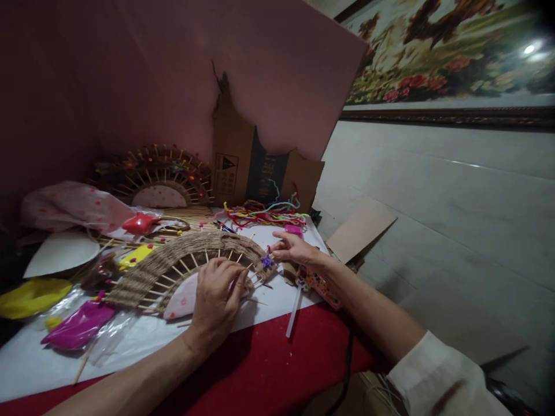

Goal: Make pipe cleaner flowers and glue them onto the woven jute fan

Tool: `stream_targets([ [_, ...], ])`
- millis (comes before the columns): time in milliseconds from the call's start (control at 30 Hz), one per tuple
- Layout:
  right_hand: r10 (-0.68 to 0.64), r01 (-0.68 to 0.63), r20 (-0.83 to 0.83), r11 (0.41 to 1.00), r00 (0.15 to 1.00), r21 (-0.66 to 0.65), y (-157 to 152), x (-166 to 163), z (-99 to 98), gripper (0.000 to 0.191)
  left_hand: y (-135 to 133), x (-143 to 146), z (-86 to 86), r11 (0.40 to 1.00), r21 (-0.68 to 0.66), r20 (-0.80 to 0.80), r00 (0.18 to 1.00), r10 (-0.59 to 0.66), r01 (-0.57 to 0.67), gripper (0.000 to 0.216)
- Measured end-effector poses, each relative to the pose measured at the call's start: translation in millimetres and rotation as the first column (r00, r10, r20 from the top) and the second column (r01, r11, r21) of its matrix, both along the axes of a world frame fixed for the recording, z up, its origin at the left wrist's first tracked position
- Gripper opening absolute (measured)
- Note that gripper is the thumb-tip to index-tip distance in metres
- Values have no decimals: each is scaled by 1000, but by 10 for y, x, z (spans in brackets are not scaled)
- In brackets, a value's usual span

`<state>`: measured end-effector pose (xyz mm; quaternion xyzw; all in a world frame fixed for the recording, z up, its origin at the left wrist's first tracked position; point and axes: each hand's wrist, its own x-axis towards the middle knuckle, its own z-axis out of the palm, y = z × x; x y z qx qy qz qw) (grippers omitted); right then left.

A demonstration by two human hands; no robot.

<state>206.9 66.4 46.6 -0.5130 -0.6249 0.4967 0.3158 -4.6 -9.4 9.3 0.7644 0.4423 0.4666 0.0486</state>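
A half-round woven craft piece (173, 263) of jute cord and wooden sticks lies on white paper (147, 341). My left hand (217, 297) rests flat on its lower right part, fingers spread over the sticks and a white dotted half-disc (180, 300). My right hand (292, 248) is at the piece's right end, fingers pinched on a small purple star bead (267, 261) at a stick tip.
A second, decorated half-round piece (158, 173) leans against the pink board behind. Coloured cords (264, 212) lie at the back. Packets of pink (78, 326), yellow (30, 296) and red (139, 223) clay sit at left. A red cloth (269, 370) covers the table's front edge.
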Motion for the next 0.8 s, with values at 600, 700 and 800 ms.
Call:
stream_targets([
  [600, -248, 176, -13, 649, 969, 740, -1137, -629, 237, 13, 41, -29, -15, 999, -17, 198, 979, 53, -51, 11],
  [700, -36, -275, 321, 428, 946, 861, -1290, -929, -11, 12, 80, -52, -38, 999, 1, 185, 982, 46, -47, 12],
  [800, 101, -515, 505, 205, 857, 833, -1372, -1251, -280, 15, 83, -49, -37, 999, 9, 163, 986, 31, -33, 16],
])
